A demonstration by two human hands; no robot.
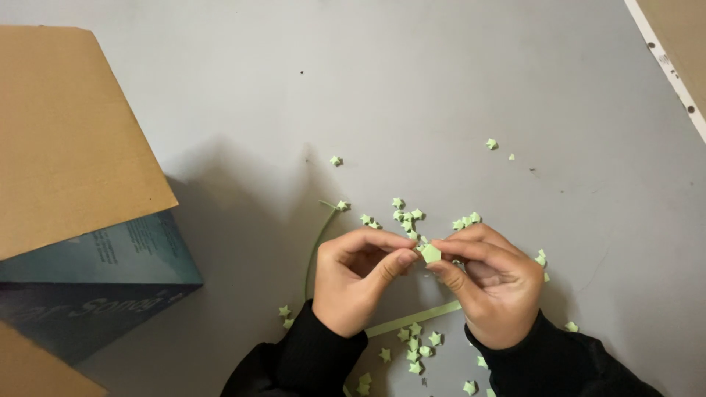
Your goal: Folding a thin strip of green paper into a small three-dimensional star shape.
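My left hand (357,283) and my right hand (489,283) meet over a grey surface. Together their fingertips pinch a small pale green folded paper piece (430,254), pentagon-shaped. Both wrists wear black sleeves. A green paper strip (415,318) runs below and between the hands; whether it joins the folded piece is hidden. Another thin green strip (316,246) curves up left of my left hand. Several tiny green paper stars (406,215) lie scattered above the hands, and several more green stars (415,349) lie between my wrists.
An open cardboard box with a brown flap (66,140) and a dark teal side (95,287) stands at the left. A white-edged brown strip (673,55) crosses the top right corner. Stray stars (491,143) lie farther out on the grey surface (368,88).
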